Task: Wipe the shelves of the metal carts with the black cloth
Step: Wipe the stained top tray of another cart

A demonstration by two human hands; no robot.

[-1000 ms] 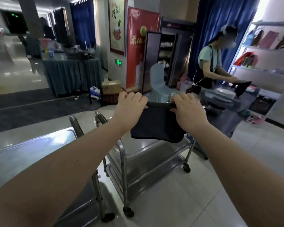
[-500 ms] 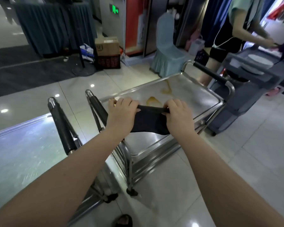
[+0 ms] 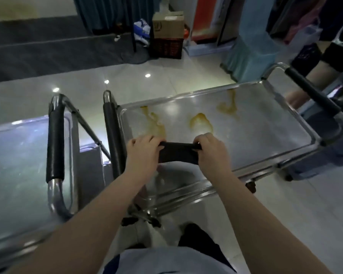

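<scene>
A black cloth (image 3: 177, 155) is stretched between my left hand (image 3: 142, 153) and my right hand (image 3: 213, 150), each gripping one end. They hover over the near part of the top shelf of a metal cart (image 3: 255, 135). That shelf carries yellowish-brown stains (image 3: 201, 123), just beyond the cloth. A second metal cart (image 3: 14, 165) stands to the left, its black-padded handle (image 3: 54, 145) next to the first cart's handle (image 3: 112, 133).
Another person's legs (image 3: 321, 70) stand past the cart's far handle (image 3: 309, 89) at the right. A cardboard box on a dark crate (image 3: 166, 34) and a blue-covered chair (image 3: 251, 48) stand on the tiled floor behind. My own legs show at the bottom.
My view has tilted down from the room to the cart top. Both hands have lowered the cloth toward the stained shelf, still gripping its ends.
</scene>
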